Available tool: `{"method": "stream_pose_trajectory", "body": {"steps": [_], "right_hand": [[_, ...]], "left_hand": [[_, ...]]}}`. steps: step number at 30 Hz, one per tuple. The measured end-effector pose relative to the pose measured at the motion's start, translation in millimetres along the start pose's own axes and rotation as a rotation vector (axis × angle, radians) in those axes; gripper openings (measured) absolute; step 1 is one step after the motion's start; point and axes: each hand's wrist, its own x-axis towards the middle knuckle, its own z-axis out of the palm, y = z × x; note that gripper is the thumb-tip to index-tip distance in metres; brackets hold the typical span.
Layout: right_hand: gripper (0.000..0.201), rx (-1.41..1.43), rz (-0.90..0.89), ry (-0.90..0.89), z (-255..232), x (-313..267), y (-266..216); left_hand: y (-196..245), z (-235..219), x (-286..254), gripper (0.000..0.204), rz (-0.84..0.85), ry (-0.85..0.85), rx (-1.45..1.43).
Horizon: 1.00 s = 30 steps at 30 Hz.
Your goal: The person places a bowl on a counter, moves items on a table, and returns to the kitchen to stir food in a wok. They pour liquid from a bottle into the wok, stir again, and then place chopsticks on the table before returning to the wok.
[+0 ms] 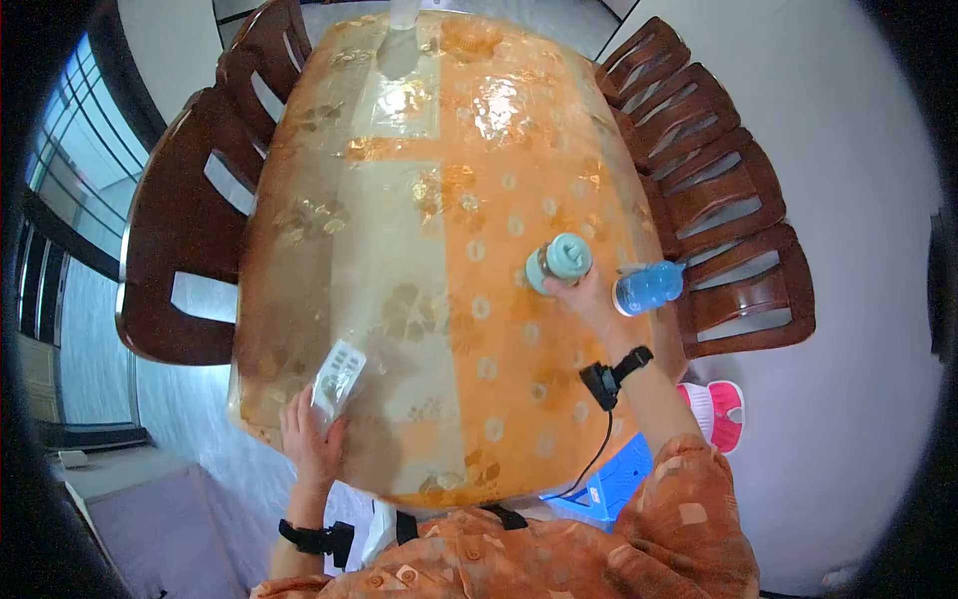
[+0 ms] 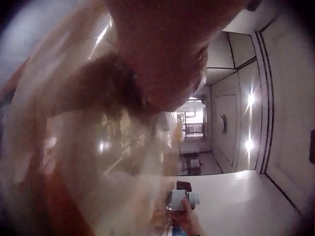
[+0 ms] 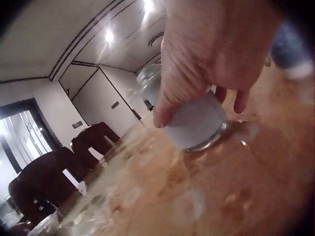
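Observation:
My right hand (image 1: 591, 301) grips a pale teal bottle (image 1: 559, 262) with a rounded lid. In the right wrist view the thumb lies across the side of this bottle (image 3: 194, 123), whose base is right at the tabletop and tilted. At the near left of the table, my left hand (image 1: 314, 444) holds a small clear-and-white plastic packet (image 1: 339, 371) with printed marks, its lower end between thumb and fingers. In the left wrist view the left hand (image 2: 157, 54) is dark and blurred, covering most of the packet.
A blue bottle (image 1: 649, 289) is just right of my right hand. The table (image 1: 389, 299) has a glossy orange and beige patterned cover. Dark wooden chairs (image 1: 190, 225) line both sides. A blue stool (image 1: 614, 484) and pink-and-white object (image 1: 720, 414) are below. A clear vessel (image 1: 403, 15) stands at the far end.

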Motion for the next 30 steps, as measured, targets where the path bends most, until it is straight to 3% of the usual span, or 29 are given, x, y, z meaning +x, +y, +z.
{"method": "stream_pose_trajectory", "body": {"steps": [2, 5, 11, 14, 18, 20, 21, 23, 24, 26, 27, 29, 30], "right_hand": [[0.078, -0.241, -0.032, 0.12, -15, 32, 4], [0.081, -0.297, -0.012, 0.212, -33, 92, 45], [0.083, -0.257, -0.02, 0.25, -46, 190, 64], [0.083, -0.273, 0.02, 0.286, -46, 224, 47], [0.083, -0.199, -0.078, 0.406, -50, 295, 101], [0.084, -0.349, 0.074, 0.534, -53, 322, 114], [0.084, -0.344, 0.075, 0.525, -55, 331, 112], [0.086, -0.442, 0.34, 0.5, -61, 344, 92], [0.086, -0.437, 0.343, 0.486, -59, 352, 88], [0.078, -0.155, 0.39, 0.522, -50, 367, 87], [0.078, -0.152, 0.393, 0.51, -48, 378, 96], [0.062, 0.223, 0.084, 0.424, -46, 397, 116], [0.062, 0.219, 0.091, 0.42, -41, 400, 117]], "left_hand": [[4, 7, 1, 0.057, -0.014, 0.012, 0.043], [-1, 22, -4, 0.057, -0.006, 0.052, 0.134], [-5, 30, -5, 0.061, -0.017, 0.048, 0.238], [-8, 31, -8, 0.063, -0.036, 0.02, 0.263], [-7, 30, -9, 0.062, -0.084, -0.05, 0.247], [-3, 29, -7, 0.062, -0.094, -0.053, 0.287], [-1, 29, -7, 0.062, -0.096, -0.064, 0.315], [1, 28, -7, 0.062, -0.117, -0.087, 0.318], [1, 27, -6, 0.062, -0.132, -0.108, 0.316], [2, 26, -6, 0.062, -0.142, -0.116, 0.33], [3, 26, -6, 0.063, -0.141, -0.124, 0.332], [4, 25, -4, 0.062, -0.147, -0.131, 0.343], [4, 25, -4, 0.062, -0.143, -0.134, 0.346]]}}
